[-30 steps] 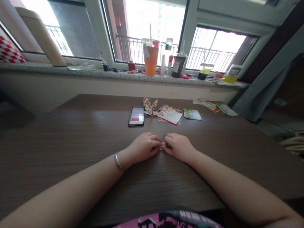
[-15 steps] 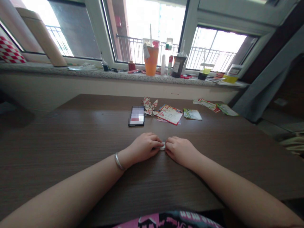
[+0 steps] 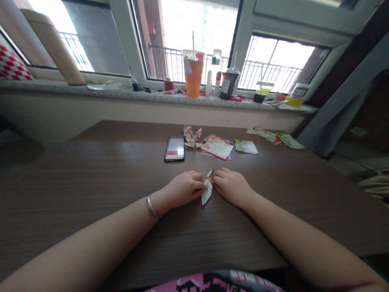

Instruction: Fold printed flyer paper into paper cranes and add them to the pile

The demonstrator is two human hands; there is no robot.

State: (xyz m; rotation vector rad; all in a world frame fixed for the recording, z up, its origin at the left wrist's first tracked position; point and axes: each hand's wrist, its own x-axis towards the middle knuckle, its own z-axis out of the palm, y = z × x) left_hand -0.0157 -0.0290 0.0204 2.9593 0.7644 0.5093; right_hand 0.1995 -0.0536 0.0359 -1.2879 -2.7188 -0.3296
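Fingers of your left hand (image 3: 182, 188) and right hand (image 3: 231, 186) clamp the light, flimsy folded red-and-white paper strip (image 3: 207, 187); hold near its top.

The left hand (image 3: 184, 188) and the right hand (image 3: 231, 186) touch both sides of a narrow folded paper (image 3: 208, 187) on the brown tabletop (image 3: 91, 182). Near the far edge lie a phone (image 3: 174, 148), a paper crane (image 3: 192, 136) and a printed card (image 3: 218, 147), close together.
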